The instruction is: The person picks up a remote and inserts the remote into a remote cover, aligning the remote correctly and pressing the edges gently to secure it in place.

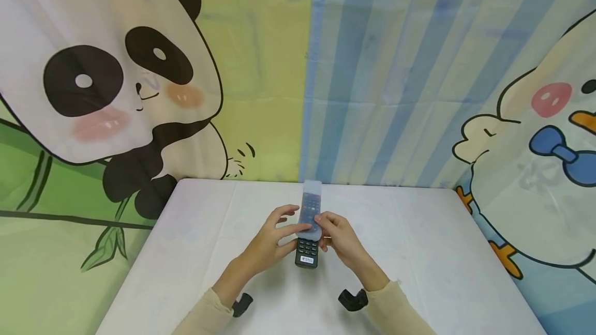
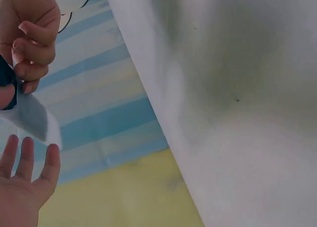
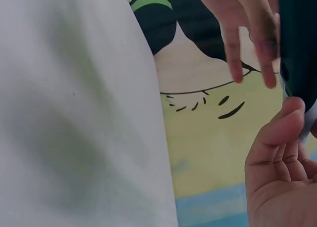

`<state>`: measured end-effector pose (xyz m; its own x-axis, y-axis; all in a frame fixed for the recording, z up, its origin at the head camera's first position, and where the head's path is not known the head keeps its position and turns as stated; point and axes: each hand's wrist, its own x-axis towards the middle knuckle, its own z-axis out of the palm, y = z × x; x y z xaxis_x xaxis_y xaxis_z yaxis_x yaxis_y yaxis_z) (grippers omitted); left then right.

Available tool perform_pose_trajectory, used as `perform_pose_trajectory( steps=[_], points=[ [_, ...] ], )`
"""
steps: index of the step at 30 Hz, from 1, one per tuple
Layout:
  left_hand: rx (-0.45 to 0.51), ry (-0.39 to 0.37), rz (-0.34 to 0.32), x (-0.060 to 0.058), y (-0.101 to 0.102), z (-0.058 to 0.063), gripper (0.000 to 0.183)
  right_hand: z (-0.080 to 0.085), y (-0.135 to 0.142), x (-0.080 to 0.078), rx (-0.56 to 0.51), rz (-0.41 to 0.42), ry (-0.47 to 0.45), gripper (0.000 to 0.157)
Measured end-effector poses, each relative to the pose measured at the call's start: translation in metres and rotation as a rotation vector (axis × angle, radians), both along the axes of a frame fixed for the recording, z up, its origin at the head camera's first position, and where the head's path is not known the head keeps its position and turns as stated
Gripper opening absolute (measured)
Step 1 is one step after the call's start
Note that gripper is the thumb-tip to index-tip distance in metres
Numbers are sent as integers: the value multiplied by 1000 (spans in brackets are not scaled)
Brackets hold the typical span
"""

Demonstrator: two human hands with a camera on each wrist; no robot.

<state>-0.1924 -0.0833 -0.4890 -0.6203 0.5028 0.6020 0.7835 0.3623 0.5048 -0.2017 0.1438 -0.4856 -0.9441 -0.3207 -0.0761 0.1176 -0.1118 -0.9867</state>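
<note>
A black remote control [image 1: 307,248] sits partly inside a translucent sleeve [image 1: 312,188]; its lower end with keys and a white label sticks out towards me. My right hand [image 1: 343,237] grips the sleeved remote at its right side, thumb on top and fingers curled beneath. From the left, my left hand [image 1: 266,239] reaches in with straight index finger across the sleeve's lower part and thumb near the remote's side. Its other fingers are spread, as the left wrist view shows below the pale sleeve [image 2: 37,120]. The remote's dark side [image 3: 297,44] shows in the right wrist view.
A white-covered table [image 1: 419,252] lies beneath the hands. Behind it hangs a curtain [image 1: 354,66] printed with cartoon animals and blue stripes. Black bands with curved ends [image 1: 352,300] sit by both wrists, next to the beige sleeve cuffs [image 1: 393,299].
</note>
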Motion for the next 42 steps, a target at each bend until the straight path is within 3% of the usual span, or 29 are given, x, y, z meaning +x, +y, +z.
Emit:
perform_pose_trajectory(
  steps=[5,8,10,13,16,20,25,29,34,42],
  points=[
    [160,-360,73,6,2,-3,39,4,3,-2,90,-8,193,34],
    [190,-580,89,7,3,-2,45,5,2,-3,144,-14,289,23],
    [181,-688,64,7,4,-2,51,6,1,-3,168,-22,336,19],
    [168,-770,9,7,7,-2,50,6,-2,-4,190,-28,392,16],
    [200,-811,-44,7,8,-2,44,8,-4,-5,246,-49,459,14],
    [220,-846,-56,9,9,-4,45,14,-2,-6,394,-91,555,10],
    [239,-826,-39,12,12,-7,46,23,4,-11,504,-39,675,20],
    [272,-779,-25,14,14,-8,44,26,5,-16,506,-1,810,28],
    [326,-793,-40,14,14,-5,43,23,0,-17,475,12,911,34],
    [393,-816,-72,12,8,6,43,13,-7,-6,410,-16,864,34]
  ],
)
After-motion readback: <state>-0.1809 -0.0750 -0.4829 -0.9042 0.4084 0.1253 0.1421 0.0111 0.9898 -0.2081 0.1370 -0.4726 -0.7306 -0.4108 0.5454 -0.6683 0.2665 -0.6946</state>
